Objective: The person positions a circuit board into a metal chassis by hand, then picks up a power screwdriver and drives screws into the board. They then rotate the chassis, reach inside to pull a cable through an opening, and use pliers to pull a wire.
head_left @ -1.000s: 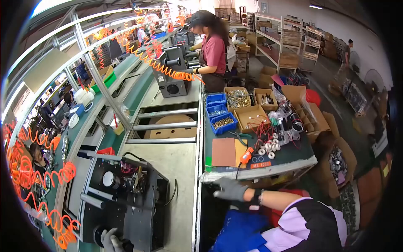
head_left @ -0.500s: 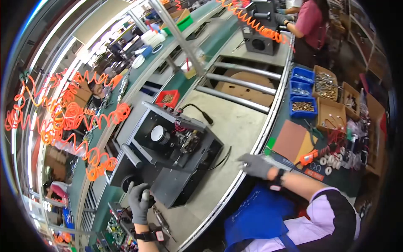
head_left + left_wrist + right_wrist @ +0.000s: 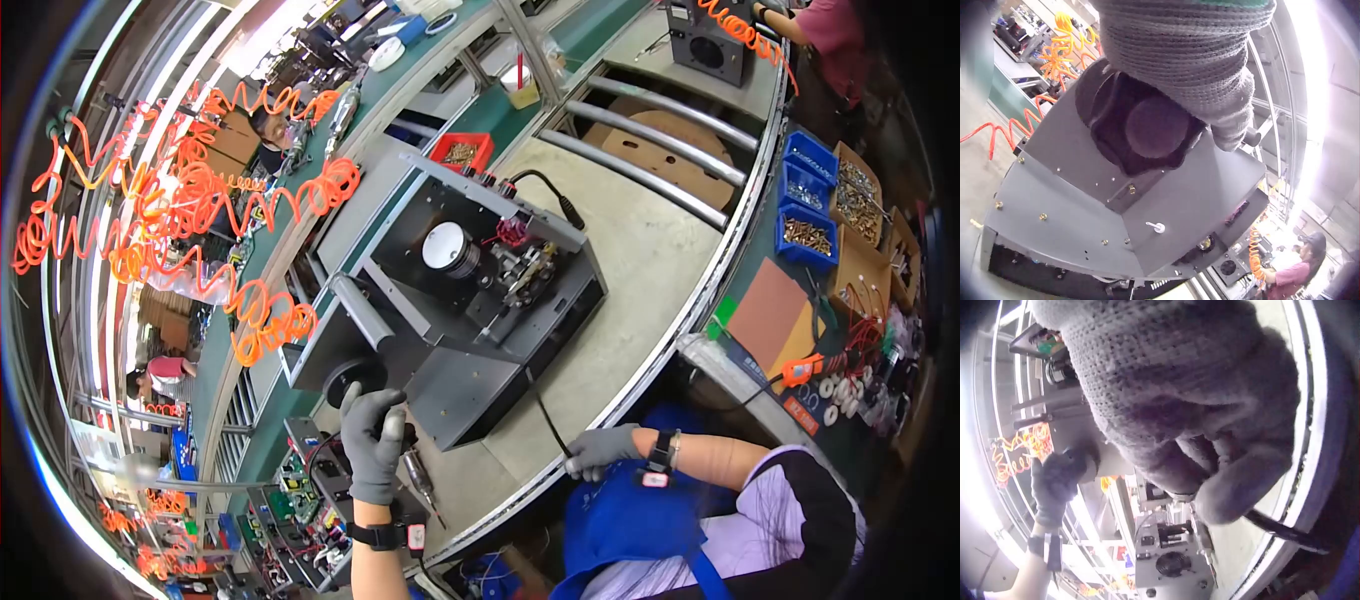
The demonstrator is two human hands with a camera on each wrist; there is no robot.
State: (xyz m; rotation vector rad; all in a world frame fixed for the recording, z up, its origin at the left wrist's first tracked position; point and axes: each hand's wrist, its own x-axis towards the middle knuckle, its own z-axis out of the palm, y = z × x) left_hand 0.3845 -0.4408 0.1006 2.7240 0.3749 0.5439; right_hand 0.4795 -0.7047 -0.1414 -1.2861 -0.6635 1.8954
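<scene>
My gloved left hand [image 3: 372,445] is at the near left side of a dark grey metal machine housing [image 3: 470,385]. In the left wrist view its fingers curl over a black lobed knob [image 3: 1150,128]. My gloved right hand [image 3: 603,453], by the metal rail at the conveyor's near edge, pinches a black cable [image 3: 545,410] that runs from the housing. The cable's end [image 3: 1285,532] sticks out past the fingers in the right wrist view. Inside the open housing are a white-faced round part [image 3: 446,245] and a small metal mechanism [image 3: 527,275].
A slim power screwdriver [image 3: 422,477] lies beside the housing. Steel rollers [image 3: 650,180] cross the line beyond it. At right, a bench holds blue bins of screws [image 3: 806,232] and an orange tool [image 3: 800,370]. Orange coiled hoses [image 3: 270,320] hang at left.
The head view has swung left and down. My right hand has come away from the bench edge and now pinches the black cable. The left hand stays by the knob.
</scene>
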